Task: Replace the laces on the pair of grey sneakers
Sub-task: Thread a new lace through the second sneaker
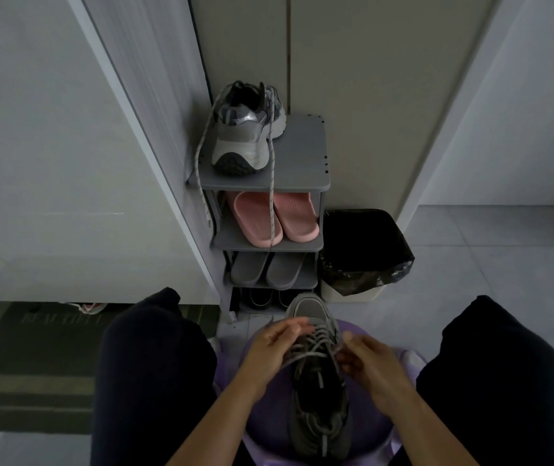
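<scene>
Near sneaker [319,391] sits on purple stool [265,428] between the knees, toe pointing far. Left hand [275,348] has fingers curled, gripping a lace [312,353] strand at the shoe's left side. Right hand [373,364] pinches the same lace by the right eyelets. Second sneaker [245,136] is on top of the far shoe rack [302,156], its loose lace [271,203] hanging past the pink slippers [275,216]. Lined bin [366,250] is just right of the rack.

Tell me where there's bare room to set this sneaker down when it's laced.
The top shelf is bare right of the other sneaker. Floor tiles right of the bin are open too. Pink slippers and grey slippers fill the lower shelves.
</scene>
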{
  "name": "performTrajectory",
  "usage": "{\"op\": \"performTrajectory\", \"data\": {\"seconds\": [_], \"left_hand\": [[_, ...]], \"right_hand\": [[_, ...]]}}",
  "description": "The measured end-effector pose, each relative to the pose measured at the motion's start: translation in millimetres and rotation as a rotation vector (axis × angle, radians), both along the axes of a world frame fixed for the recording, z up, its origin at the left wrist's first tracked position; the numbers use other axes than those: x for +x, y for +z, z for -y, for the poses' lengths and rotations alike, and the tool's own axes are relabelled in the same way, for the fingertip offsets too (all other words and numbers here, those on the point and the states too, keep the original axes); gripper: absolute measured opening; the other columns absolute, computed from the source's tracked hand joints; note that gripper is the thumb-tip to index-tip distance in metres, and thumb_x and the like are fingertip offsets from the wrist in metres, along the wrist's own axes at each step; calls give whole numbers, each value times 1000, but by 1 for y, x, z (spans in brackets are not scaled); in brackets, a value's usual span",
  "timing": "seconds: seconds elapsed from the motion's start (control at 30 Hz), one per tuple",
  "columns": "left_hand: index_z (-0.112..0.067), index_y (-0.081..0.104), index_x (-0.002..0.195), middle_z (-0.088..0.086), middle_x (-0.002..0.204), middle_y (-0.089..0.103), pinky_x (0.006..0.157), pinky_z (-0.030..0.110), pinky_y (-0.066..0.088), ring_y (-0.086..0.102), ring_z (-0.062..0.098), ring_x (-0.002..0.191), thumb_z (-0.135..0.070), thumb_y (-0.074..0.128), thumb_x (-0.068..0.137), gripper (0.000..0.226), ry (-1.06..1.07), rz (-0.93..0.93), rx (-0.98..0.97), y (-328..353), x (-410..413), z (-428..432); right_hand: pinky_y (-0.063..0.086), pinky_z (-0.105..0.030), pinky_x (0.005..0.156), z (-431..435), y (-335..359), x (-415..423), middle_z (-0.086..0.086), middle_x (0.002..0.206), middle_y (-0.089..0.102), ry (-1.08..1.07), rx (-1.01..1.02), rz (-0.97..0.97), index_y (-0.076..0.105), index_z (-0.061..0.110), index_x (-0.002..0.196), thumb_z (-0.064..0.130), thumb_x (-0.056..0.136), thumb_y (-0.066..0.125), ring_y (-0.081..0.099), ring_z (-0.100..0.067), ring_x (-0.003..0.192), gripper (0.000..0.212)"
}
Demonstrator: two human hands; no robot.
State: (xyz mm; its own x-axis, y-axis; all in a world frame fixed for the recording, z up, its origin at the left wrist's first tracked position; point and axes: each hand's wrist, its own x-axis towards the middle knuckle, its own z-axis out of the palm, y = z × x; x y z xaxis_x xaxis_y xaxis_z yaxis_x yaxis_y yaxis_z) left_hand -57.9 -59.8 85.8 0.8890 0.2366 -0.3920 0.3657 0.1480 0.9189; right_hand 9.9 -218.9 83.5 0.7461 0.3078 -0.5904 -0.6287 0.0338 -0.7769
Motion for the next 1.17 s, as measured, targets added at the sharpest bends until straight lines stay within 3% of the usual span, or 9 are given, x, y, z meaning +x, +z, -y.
{"op": "performTrajectory", "data": {"seconds": [0.17, 0.33, 0.4, 0.53, 0.63, 0.7, 0.9, 1.07, 1.17], "left_hand": [[-22, 64, 103, -6, 106, 70, 96, 20, 45, 62, 4, 107, -20, 37, 99, 27, -40, -39, 44, -10, 2, 3], [-17, 63, 103, -3, 101, 69, 84, 10, 47, 63, -8, 92, -16, 35, 100, 28, -46, -25, 98, -14, 4, 1], [-19, 64, 100, -3, 101, 70, 85, 13, 47, 64, -3, 94, -17, 35, 99, 29, -31, -35, 69, -16, 4, -1], [-18, 66, 102, -1, 106, 72, 93, 21, 46, 63, 8, 107, -22, 35, 99, 31, 13, -39, -22, -19, 0, -2], [-13, 66, 105, 2, 110, 71, 100, 28, 43, 61, 14, 112, -22, 34, 99, 34, 73, -35, -132, -20, -4, 0], [-13, 67, 104, 2, 109, 71, 100, 28, 43, 61, 14, 112, -24, 32, 99, 36, 73, -25, -131, -19, -4, 1], [-17, 67, 100, 0, 105, 72, 91, 17, 42, 62, 7, 108, -28, 29, 99, 40, 44, -9, -56, -14, -4, 0], [-18, 60, 103, 3, 108, 68, 95, 29, 43, 61, 15, 107, -19, 36, 98, 24, 177, 30, -52, -20, -6, 1], [-22, 53, 81, 4, 86, 61, 81, 30, 44, 57, 19, 86, -15, 44, 96, 19, 176, -23, 232, -25, -9, 1]], "right_hand": [[46, -15, 50, 1, -2, -2, -5, 59, 62, 123, -85, 69, 63, 5, 73, -1, 86, 59, 56, -10, 54, 14], [46, -10, 42, 22, -1, 36, -7, 69, 55, -595, 54, -11, 56, 7, 76, 5, 92, 51, 54, -1, 40, 16], [48, -11, 43, 29, -5, 48, -3, 68, 56, -713, 128, -66, 56, 11, 75, 9, 92, 53, 54, -2, 45, 17], [43, -17, 41, 9, -10, 22, 2, 47, 58, -202, 7, -112, 59, 10, 69, 14, 91, 53, 52, -6, 41, 24], [45, -23, 59, 0, -13, 1, -6, 67, 64, 178, 41, -93, 66, 8, 80, 10, 86, 59, 58, -13, 61, 10], [45, -21, 55, -1, -13, 2, -8, 65, 61, 130, -10, -54, 64, 7, 74, 5, 86, 59, 56, -11, 56, 13], [41, -13, 36, 22, -7, 37, 3, 40, 55, -507, 30, -22, 54, 8, 68, 1, 90, 53, 49, -3, 34, 23], [40, -18, 43, 7, -11, 15, 0, 50, 58, -52, 37, -139, 57, 11, 70, 10, 89, 55, 51, -8, 43, 19], [40, -20, 54, 3, -16, 3, 0, 57, 61, 208, -9, -88, 62, 10, 78, 8, 87, 59, 53, -9, 52, 10]]}}
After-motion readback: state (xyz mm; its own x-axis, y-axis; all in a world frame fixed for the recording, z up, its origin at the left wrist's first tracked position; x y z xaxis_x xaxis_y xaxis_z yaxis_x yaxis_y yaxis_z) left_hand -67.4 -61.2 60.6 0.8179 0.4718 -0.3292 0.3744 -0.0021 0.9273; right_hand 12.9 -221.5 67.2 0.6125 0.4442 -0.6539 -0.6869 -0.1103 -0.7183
